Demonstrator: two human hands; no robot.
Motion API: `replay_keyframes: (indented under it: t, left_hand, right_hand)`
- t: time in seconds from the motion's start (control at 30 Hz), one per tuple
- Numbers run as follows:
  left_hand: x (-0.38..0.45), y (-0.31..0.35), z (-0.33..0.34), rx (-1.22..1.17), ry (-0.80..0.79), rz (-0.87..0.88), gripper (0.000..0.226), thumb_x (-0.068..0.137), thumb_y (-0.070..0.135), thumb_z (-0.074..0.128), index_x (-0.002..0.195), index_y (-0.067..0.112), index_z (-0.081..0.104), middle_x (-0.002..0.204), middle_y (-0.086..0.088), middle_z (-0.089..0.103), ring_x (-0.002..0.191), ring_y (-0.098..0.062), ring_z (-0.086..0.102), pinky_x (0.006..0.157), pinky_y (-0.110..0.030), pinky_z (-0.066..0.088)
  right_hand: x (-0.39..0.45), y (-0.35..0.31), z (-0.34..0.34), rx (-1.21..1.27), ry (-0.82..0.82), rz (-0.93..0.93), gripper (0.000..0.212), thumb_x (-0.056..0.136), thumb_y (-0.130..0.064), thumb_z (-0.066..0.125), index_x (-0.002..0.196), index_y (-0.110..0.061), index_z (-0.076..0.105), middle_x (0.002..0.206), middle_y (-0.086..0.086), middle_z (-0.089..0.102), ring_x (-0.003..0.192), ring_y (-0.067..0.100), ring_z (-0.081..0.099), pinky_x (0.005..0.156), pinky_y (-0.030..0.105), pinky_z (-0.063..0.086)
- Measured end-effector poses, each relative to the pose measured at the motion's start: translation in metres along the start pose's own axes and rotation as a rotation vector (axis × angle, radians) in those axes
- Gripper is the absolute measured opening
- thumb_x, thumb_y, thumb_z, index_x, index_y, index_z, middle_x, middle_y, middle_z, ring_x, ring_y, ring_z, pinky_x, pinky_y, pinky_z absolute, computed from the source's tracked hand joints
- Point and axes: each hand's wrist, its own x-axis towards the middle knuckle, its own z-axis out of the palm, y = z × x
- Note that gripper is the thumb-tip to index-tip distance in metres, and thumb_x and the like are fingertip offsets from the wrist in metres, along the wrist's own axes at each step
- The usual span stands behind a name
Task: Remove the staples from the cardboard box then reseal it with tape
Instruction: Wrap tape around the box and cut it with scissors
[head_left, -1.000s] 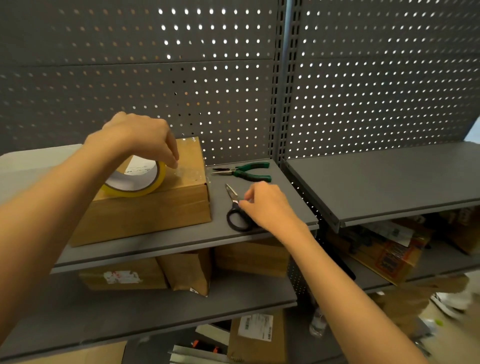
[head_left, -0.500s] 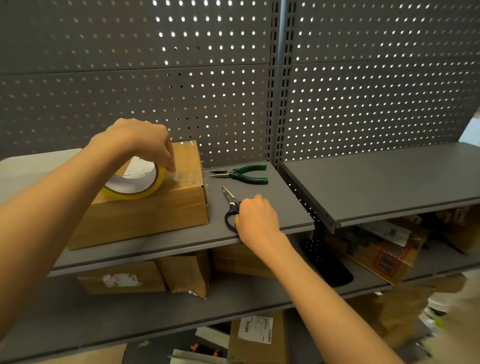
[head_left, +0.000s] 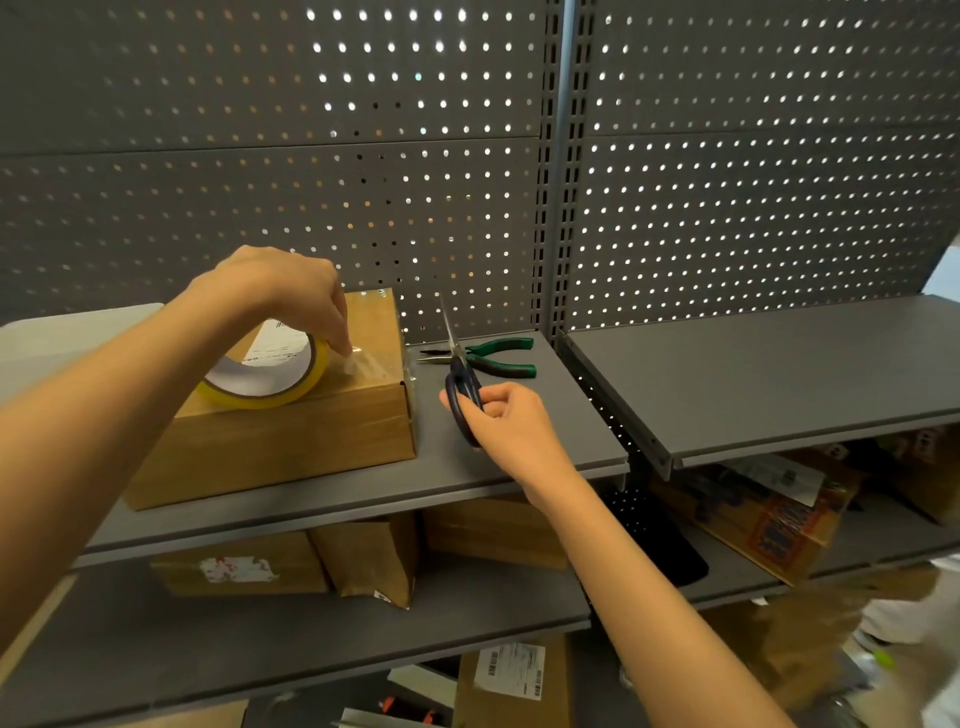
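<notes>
Up off the shelf (head_left: 519, 441) came the scissors (head_left: 460, 374), gripped in the right hand (head_left: 501, 421), while the left hand (head_left: 280, 291) pinched clear tape from the tape roll (head_left: 265, 376) on the cardboard box (head_left: 291, 441).

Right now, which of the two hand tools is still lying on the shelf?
The green-handled pliers: they lie flat on the grey shelf, untouched. The black-handled scissors are lifted, gripped by the right hand, blades pointing up.
</notes>
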Motion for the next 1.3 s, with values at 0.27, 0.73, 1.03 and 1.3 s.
replay_keyframes:
  t: [0.27, 0.73, 1.03, 1.3]
  left_hand:
    - [0.001, 0.003, -0.001, 0.044, 0.012, 0.007, 0.030, 0.086, 0.040, 0.061, 0.107, 0.020, 0.068, 0.094, 0.004, 0.062, 0.094, -0.017, 0.060, 0.083, -0.028, 0.052]
    - [-0.007, 0.009, -0.002, -0.008, 0.023, -0.007, 0.032, 0.088, 0.033, 0.060, 0.112, 0.013, 0.066, 0.094, 0.001, 0.057, 0.089, -0.017, 0.052, 0.074, -0.026, 0.041]
    - [-0.003, 0.010, -0.001, -0.045, 0.010, -0.006, 0.029, 0.087, 0.027, 0.063, 0.110, 0.010, 0.066, 0.095, -0.002, 0.059, 0.090, -0.019, 0.054, 0.077, -0.027, 0.042]
    - [-0.002, 0.008, -0.001, -0.071, 0.002, 0.010, 0.030, 0.088, 0.026, 0.061, 0.111, 0.009, 0.066, 0.095, -0.002, 0.057, 0.091, -0.019, 0.054, 0.078, -0.027, 0.042]
  right_hand:
    - [-0.011, -0.013, 0.012, 0.182, -0.202, 0.026, 0.046, 0.081, -0.055, 0.058, 0.105, -0.017, 0.049, 0.082, -0.009, 0.055, 0.076, 0.002, 0.052, 0.075, 0.017, 0.044]
    - [-0.039, 0.012, 0.015, 0.483, -0.781, 0.129, 0.072, 0.080, -0.070, 0.035, 0.094, -0.003, 0.056, 0.077, 0.009, 0.056, 0.072, 0.019, 0.060, 0.072, 0.027, 0.053]
    - [-0.045, 0.017, 0.009, 0.423, -0.843, 0.167, 0.071, 0.077, -0.069, 0.035, 0.091, -0.004, 0.058, 0.074, 0.006, 0.056, 0.072, 0.019, 0.059, 0.073, 0.027, 0.053]
    - [-0.039, 0.011, 0.012, 0.429, -0.810, 0.183, 0.074, 0.075, -0.072, 0.036, 0.092, -0.003, 0.057, 0.074, 0.007, 0.056, 0.071, 0.020, 0.059, 0.073, 0.028, 0.052]
